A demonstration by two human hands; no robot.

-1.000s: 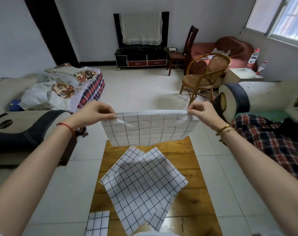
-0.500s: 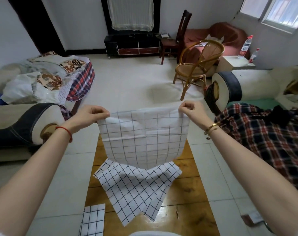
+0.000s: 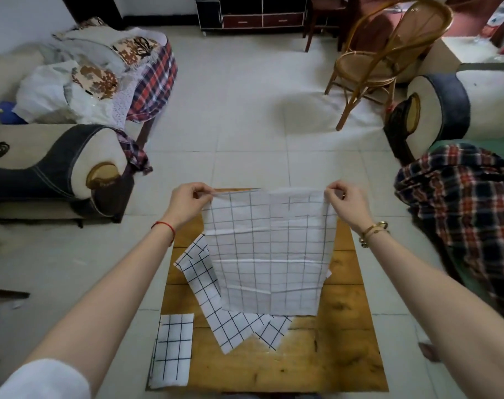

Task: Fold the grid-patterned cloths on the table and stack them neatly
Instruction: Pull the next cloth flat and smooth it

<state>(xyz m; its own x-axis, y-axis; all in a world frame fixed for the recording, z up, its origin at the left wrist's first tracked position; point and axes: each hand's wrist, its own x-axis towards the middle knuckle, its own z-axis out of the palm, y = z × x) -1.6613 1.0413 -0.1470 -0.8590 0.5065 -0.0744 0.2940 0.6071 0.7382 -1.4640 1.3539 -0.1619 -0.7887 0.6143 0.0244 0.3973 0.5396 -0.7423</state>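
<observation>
Counts: 3 grid-patterned cloths in all. 1 held cloth (image 3: 269, 254) up in the air, 1 loose cloth (image 3: 233, 321) flat under it, 1 folded cloth (image 3: 173, 349) at the near-left corner. 1 wooden table (image 3: 345, 355). 2 hands, left hand (image 3: 184, 204) and right hand (image 3: 347, 204), each pinching a top corner. 1 red string bracelet (image 3: 164, 226) on the left wrist; gold bangles (image 3: 373, 233) on the right, look like 2, hard to tell. 1 rattan chair (image 3: 389, 53). 1 dark wood chair, mostly cut off. 2 sofa armrests, left armrest (image 3: 58, 159) and right armrest (image 3: 435, 108). 1 TV cabinet (image 3: 250, 12).
</observation>
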